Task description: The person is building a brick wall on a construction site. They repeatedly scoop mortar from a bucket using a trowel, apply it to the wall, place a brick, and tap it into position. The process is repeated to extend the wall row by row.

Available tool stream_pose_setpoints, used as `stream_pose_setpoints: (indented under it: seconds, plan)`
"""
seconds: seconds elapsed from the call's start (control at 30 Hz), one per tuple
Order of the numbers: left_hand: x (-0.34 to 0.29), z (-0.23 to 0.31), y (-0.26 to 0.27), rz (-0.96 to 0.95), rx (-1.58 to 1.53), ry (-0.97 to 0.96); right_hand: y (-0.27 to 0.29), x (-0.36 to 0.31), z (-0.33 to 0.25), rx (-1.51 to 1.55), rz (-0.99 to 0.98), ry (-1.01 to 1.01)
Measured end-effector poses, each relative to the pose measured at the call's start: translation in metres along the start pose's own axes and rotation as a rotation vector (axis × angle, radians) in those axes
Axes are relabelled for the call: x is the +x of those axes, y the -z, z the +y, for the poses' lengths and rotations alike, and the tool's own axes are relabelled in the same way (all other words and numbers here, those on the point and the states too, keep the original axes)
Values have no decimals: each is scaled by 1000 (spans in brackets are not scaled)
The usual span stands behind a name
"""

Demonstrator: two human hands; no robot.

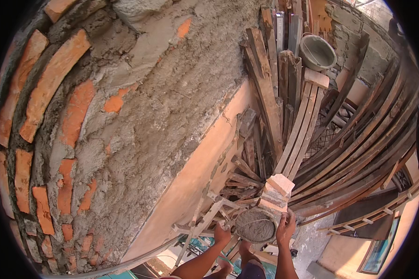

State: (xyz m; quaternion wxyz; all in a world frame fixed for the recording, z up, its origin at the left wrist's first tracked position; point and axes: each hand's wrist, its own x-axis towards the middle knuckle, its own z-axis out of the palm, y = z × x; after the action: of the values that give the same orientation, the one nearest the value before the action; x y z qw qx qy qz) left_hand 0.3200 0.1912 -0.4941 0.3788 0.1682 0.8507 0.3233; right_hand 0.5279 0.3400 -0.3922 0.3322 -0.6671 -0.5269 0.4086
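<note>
Below the middle of the view stands a round bucket of wet grey mortar [255, 225], a thin wire handle across it. My left hand [222, 234] is beside its left rim, fingers curled; a small pale patch shows at the fingertips, too unclear to name. On the other side, my right hand [285, 229] is by the right rim, thumb and fingers apart, fingertips close to a stack of pale bricks [275, 191]. Whether they touch the bricks I cannot tell. A brick wall [172, 107], largely coated with rough mortar, fills the left side.
Planks [299, 135] run away from the brick stack to a lone block [316, 78] and a second bucket [317, 55]. Old timbers [358, 149] crowd the right. A ladder [372, 216] lies lower right. My bare feet [226, 267] stand high above the ground.
</note>
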Motion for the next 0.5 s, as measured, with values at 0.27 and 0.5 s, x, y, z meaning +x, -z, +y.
stream_pose_setpoints:
  seconds: [0.27,0.5]
  plan:
    - [-43,16,148,-101,-71,-203,0,57,-458,384,-4,903]
    - [-114,-5,252,171,-95,-164,-39,19,-744,178,-17,1217]
